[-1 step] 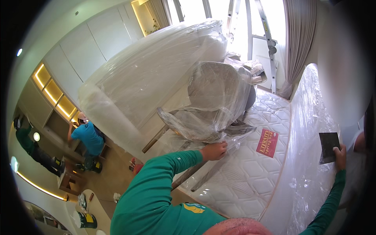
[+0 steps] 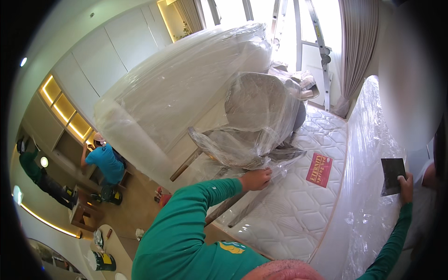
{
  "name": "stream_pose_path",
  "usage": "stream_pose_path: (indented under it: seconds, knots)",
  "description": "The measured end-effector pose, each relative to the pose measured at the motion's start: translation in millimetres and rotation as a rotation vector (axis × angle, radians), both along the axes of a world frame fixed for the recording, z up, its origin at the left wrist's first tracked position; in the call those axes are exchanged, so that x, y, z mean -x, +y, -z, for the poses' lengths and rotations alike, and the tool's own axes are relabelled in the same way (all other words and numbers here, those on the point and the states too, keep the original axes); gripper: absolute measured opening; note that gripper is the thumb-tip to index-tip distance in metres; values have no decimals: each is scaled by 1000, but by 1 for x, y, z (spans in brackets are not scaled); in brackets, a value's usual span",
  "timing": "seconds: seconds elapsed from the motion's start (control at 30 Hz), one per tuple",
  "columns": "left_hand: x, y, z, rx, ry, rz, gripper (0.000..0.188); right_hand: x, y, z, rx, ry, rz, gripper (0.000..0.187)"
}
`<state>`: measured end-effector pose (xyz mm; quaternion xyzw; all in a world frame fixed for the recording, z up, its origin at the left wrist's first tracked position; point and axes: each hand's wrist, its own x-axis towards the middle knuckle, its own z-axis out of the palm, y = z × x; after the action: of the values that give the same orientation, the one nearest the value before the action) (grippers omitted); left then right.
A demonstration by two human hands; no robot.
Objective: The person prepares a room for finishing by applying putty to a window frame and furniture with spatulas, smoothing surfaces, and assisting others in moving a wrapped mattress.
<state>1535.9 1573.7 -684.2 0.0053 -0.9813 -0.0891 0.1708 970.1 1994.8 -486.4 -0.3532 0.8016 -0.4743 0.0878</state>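
My left hand (image 2: 255, 179) is closed with curled fingers at the near edge of an overturned chair (image 2: 252, 100) wrapped in clear plastic film. The film (image 2: 280, 170) bunches around the fingertips, and what lies under the palm is hidden. The chair's round seat shows through the wrap, and its wooden legs (image 2: 185, 164) stick out toward the left. Off to the right, my right hand (image 2: 407, 186) grips a dark, flat rectangular sheet (image 2: 392, 176) that looks like sandpaper, held upright near the wall and above a plastic-covered panel (image 2: 366, 154).
Under the chair lies a white quilted mattress (image 2: 298, 210) with a red label (image 2: 319, 170). A large plastic-wrapped sofa-like piece (image 2: 186, 88) stands behind. A ladder (image 2: 322, 60) is by the window. Two people (image 2: 105, 161) work at left near buckets (image 2: 111, 195) and a table (image 2: 114, 247).
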Motion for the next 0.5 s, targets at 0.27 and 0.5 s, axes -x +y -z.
stream_pose_path:
  seconds: [0.27,0.5]
  knots:
    - [32,7,-21,-150,-127,-49,22,-51,-1,-50,-55,231,-25,36]
    - [24,21,-21,117,-90,11,18,-74,-15,-67,-231,265,-31,45]
